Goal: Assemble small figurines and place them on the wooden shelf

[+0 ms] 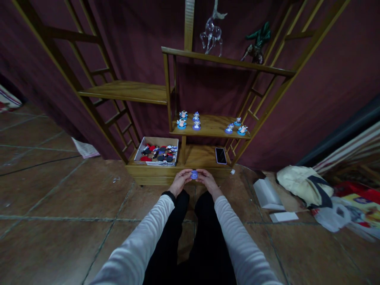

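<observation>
Between my left hand (179, 181) and my right hand (208, 180), a small purple figurine (194, 174) is pinched by the fingertips from both sides, in front of the low edge of a wooden shelf unit. Its details are too small to make out. Several small blue, white and purple figurines stand on the middle shelf (210, 126), such as a purple one (196, 125) on the left and a blue-based one (242, 130) on the right. Ahead and to the left, an open white box (139, 156) holds a jumble of red, black and blue figurines.
A phone (220, 155) lies on the bottom shelf. Higher up stand a clear deer ornament (212, 33) and a green and brown statuette (257, 41). On the floor to the right are a white box (267, 194), a cream bag (304, 184) and plastic bags (334, 213).
</observation>
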